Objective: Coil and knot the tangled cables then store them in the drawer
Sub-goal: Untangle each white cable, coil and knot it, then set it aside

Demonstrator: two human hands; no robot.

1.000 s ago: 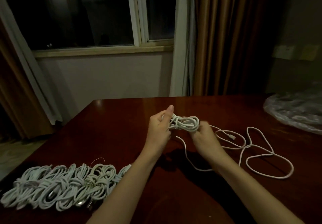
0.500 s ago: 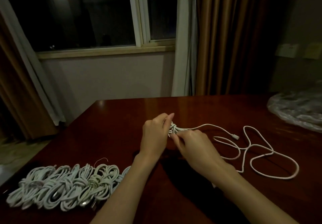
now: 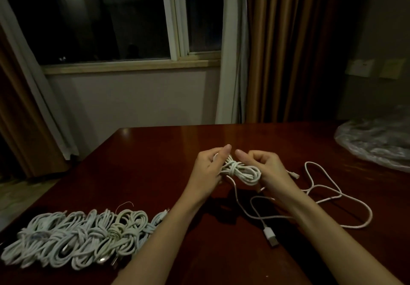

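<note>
A small white cable coil [image 3: 243, 170], wrapped round its middle, is held just above the middle of the dark red worktop [image 3: 155, 151]. The left hand [image 3: 207, 171] has its grip curled round the coil's left end; the right hand [image 3: 269, 169] grips the right end. The cable's loose tail drops to the worktop, ending in a USB plug [image 3: 271, 237]. Another loose white cable [image 3: 328, 193] loops toward the right edge. A pile of knotted coils [image 3: 75, 238] lies at the near left corner, and crumpled clear plastic [image 3: 377, 142] at the far right.

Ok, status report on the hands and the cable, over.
Both hands gripping the coil, knot wrapped round its middle. Loose tail and plug trailing on table. Nothing in the way.
</note>
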